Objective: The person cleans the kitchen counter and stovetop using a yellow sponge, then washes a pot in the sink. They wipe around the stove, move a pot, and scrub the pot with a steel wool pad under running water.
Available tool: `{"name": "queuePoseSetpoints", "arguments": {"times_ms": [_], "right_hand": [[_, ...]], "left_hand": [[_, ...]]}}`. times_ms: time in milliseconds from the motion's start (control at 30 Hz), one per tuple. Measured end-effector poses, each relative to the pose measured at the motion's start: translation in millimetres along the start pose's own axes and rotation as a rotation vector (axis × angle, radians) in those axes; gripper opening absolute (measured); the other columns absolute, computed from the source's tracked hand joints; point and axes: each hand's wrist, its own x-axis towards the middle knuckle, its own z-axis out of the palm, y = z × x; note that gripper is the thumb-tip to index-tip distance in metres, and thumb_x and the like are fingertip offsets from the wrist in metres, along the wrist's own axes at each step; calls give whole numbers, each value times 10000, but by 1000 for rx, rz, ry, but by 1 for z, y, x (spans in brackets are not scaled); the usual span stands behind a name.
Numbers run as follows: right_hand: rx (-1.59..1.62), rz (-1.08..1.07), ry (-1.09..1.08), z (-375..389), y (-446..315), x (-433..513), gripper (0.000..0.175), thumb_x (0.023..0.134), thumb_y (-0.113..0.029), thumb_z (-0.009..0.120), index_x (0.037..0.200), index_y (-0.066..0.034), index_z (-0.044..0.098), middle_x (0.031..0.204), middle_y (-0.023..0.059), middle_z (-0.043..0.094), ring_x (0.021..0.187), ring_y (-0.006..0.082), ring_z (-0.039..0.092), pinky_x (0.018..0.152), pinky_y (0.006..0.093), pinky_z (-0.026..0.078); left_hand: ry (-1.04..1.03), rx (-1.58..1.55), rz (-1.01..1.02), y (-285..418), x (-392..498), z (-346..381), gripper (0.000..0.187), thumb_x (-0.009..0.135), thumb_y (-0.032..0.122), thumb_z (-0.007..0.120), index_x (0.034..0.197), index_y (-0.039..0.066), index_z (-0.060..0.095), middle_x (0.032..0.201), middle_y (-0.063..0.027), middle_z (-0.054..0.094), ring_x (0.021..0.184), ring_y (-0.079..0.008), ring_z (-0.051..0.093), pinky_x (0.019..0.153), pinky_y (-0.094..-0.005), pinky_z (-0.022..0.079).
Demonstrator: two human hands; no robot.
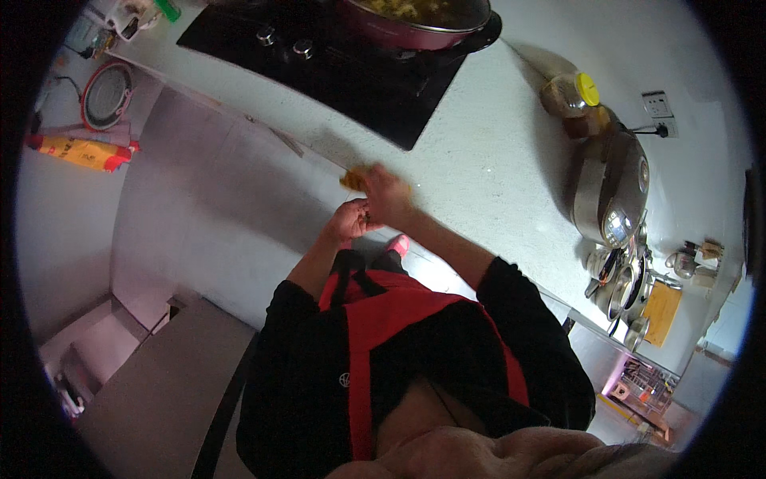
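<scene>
My right hand (389, 194) is closed around a small yellow-orange object (354, 179), which is blurred and partly hidden by the fingers; I cannot tell what it is. Just below and touching it, my left hand (353, 220) has its fingers curled, and whether it holds something cannot be made out. Both hands are in front of my body at the edge of the pale countertop (479, 179). Beyond them lies a black glass cooktop (335, 72) with two knobs. A dark red pan (407, 35) with yellowish food in it sits on the cooktop.
A jar with a yellow lid (588, 90) and a silver and dark kitchen appliance (610, 179) stand along the wall at right. Past them are several metal pans (619, 293) and a wooden cutting board (662, 312). A round strainer-like item (108, 96) hangs at left.
</scene>
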Motion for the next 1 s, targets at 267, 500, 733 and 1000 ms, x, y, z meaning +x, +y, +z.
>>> {"name": "queuePoseSetpoints", "arguments": {"times_ms": [267,500,733,1000], "right_hand": [[-163,-335,-100,47,-1,101,264,770,-181,579,1016,-88,599,922,102,548,825,245,605,623,401,527],[-50,-203,2,39,37,5,217,735,-63,585,944,-100,630,944,88,501,850,224,582,594,349,519],[-30,-84,85,-10,95,-121,238,686,-18,570,868,-142,660,844,63,543,750,243,602,577,357,514],[-25,243,-21,-67,152,-243,72,791,-52,596,797,-115,630,835,61,582,767,233,615,616,352,513]], "left_hand": [[3,-42,8,13,-13,-6,482,949,286,327,1182,-118,450,1198,-260,510,1157,-396,475,1005,-444,390],[108,-88,-155,-2,-22,-20,453,950,238,315,1202,-128,402,1221,-271,486,1183,-407,445,1010,-474,375],[124,77,-328,-13,-27,-24,457,928,235,355,1233,-102,402,1281,-262,444,1218,-410,403,1010,-459,374],[-141,31,-454,-21,0,-25,448,923,219,383,1266,-65,425,1304,-228,453,1221,-367,417,1029,-453,325]]}}
